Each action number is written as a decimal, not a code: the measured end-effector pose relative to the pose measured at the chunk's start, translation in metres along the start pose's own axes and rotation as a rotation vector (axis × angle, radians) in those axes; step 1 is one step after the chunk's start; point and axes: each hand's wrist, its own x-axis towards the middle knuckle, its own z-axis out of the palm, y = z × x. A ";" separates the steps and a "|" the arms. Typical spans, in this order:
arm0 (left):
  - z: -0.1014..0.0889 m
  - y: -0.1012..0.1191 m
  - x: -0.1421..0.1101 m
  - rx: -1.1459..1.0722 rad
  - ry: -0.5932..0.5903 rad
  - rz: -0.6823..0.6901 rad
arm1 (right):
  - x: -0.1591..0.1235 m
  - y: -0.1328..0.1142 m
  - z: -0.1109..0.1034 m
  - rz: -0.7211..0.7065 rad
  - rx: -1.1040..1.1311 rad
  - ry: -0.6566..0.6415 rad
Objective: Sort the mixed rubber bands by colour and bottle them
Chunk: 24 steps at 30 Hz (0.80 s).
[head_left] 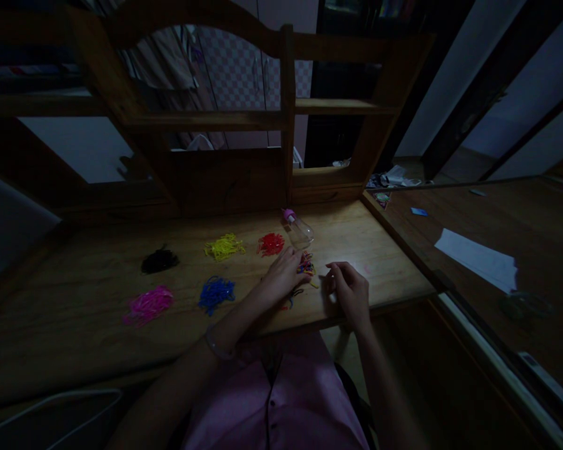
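Note:
My left hand [285, 273] rests at a small mixed heap of thin coloured bands [306, 265], its fingers apart and touching the heap's edge. To the right, my right hand [351, 289] is held at the table with fingers curled and tips together; what is in them, if anything, is too small to see. Sorted piles of similar thin pieces lie further left: red [271, 244], yellow [224, 247], blue [216, 294], black [159, 259] and pink [149, 305]. A few loose dark and red pieces [291, 300] lie below my left hand.
A clear bottle with a pink cap [301, 232] lies behind the mixed heap on the wooden table [356, 231]. A wooden shelf frame [288, 94] rises along the back. On the brown surface at right are white paper [476, 259] and a small blue packet [419, 212].

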 end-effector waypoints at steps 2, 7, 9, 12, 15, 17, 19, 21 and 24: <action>0.003 -0.005 0.003 -0.050 -0.020 -0.011 | 0.000 -0.001 0.000 0.002 0.000 -0.003; 0.004 -0.015 0.003 -0.105 -0.036 -0.046 | -0.001 -0.002 -0.001 -0.004 -0.006 -0.003; 0.001 -0.020 0.003 -0.134 -0.048 -0.068 | 0.000 -0.001 0.000 -0.006 -0.007 0.001; -0.006 -0.026 0.004 -0.266 -0.096 -0.138 | 0.000 0.000 0.000 -0.013 -0.011 0.008; -0.014 -0.028 0.005 -0.499 -0.139 -0.250 | 0.000 0.002 0.001 -0.013 -0.018 0.009; -0.019 -0.027 0.004 -0.668 -0.168 -0.336 | 0.000 0.002 0.001 -0.009 -0.024 0.010; -0.024 -0.024 0.001 -0.780 -0.201 -0.395 | 0.000 0.002 0.000 -0.011 -0.029 0.007; -0.028 -0.020 -0.001 -0.815 -0.231 -0.412 | -0.001 0.002 0.000 -0.012 -0.028 0.004; -0.031 -0.017 -0.005 -0.823 -0.274 -0.397 | -0.001 0.002 0.000 -0.005 -0.023 0.000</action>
